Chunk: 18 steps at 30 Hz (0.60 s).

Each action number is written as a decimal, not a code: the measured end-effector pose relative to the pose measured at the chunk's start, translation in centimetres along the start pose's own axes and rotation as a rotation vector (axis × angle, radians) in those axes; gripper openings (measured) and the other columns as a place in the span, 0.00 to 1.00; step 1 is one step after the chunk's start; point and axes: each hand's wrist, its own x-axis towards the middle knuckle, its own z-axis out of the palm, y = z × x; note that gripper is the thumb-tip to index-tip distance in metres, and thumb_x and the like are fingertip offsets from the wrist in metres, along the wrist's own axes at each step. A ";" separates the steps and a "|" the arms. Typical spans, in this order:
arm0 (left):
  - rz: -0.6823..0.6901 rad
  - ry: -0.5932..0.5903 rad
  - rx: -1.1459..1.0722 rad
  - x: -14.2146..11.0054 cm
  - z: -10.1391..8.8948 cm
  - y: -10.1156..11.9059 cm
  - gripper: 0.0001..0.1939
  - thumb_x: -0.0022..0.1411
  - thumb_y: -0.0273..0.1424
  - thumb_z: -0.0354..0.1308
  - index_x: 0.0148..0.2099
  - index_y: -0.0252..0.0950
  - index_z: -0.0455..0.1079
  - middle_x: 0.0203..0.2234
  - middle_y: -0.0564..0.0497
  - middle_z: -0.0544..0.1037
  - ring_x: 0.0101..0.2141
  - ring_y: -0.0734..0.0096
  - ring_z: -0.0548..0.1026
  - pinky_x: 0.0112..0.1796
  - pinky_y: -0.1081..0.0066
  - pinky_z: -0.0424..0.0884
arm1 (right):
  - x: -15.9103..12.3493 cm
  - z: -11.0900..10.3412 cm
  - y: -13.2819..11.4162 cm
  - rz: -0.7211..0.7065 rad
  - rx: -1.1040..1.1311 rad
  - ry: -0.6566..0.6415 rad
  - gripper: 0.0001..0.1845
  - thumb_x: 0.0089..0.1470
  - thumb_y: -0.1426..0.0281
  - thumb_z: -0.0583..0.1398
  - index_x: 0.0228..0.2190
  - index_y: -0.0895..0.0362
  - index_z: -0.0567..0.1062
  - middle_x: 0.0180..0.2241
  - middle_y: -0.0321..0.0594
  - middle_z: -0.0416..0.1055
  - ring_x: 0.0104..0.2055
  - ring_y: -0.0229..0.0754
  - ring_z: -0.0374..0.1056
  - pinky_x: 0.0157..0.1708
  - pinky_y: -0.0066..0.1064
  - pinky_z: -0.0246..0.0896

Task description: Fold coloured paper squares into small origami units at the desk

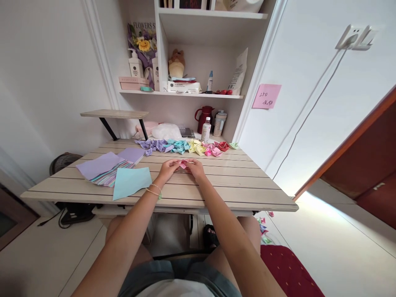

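A small pink folded paper [183,165] is held between my two hands over the middle of the desk. My left hand [168,169] pinches its left side, with a beaded bracelet on the wrist. On the other side, the fingers of my right hand [194,167] grip the paper too. Just beyond my hands lies a row of folded paper pieces: purple ones [154,145], blue ones [178,146], yellow ones [196,147], pink ones [213,149], a red one [223,146] and a green one [234,145].
Left of my hands lie a light blue sheet [131,181], a purple sheet [100,165] and a striped stack of paper [108,176]. Behind the row stand a bottle [206,131], a red jug [204,116] and a tumbler [220,123]. A small raised shelf [114,114] stands at the back left.
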 end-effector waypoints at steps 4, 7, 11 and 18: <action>0.009 -0.004 -0.005 0.0 -0.1 0.1 0.22 0.42 0.42 0.67 0.37 0.33 0.76 0.29 0.47 0.79 0.27 0.71 0.74 0.33 0.70 0.70 | 0.0 0.1 0.0 0.002 -0.028 -0.026 0.10 0.40 0.68 0.66 0.27 0.59 0.74 0.20 0.36 0.72 0.21 0.34 0.68 0.20 0.22 0.63; 0.020 0.007 0.000 0.0 -0.1 0.0 0.21 0.42 0.43 0.66 0.34 0.33 0.75 0.26 0.48 0.78 0.28 0.70 0.73 0.33 0.70 0.69 | 0.0 0.1 -0.1 0.004 -0.056 -0.049 0.11 0.41 0.67 0.66 0.28 0.59 0.74 0.19 0.35 0.72 0.21 0.35 0.68 0.21 0.23 0.62; 0.024 0.028 -0.003 0.2 -0.1 -0.2 0.19 0.44 0.43 0.65 0.32 0.33 0.74 0.25 0.49 0.77 0.28 0.70 0.73 0.33 0.70 0.69 | -0.5 0.2 -0.2 -0.011 -0.138 -0.104 0.12 0.42 0.64 0.66 0.28 0.58 0.74 0.21 0.35 0.73 0.21 0.34 0.68 0.20 0.22 0.61; 0.035 0.022 0.036 0.3 -0.2 -0.6 0.17 0.46 0.43 0.63 0.30 0.33 0.73 0.22 0.51 0.76 0.26 0.71 0.72 0.31 0.71 0.69 | -1.1 0.4 -0.1 -0.057 -0.222 -0.155 0.14 0.42 0.62 0.66 0.30 0.58 0.73 0.23 0.36 0.73 0.20 0.33 0.68 0.21 0.23 0.63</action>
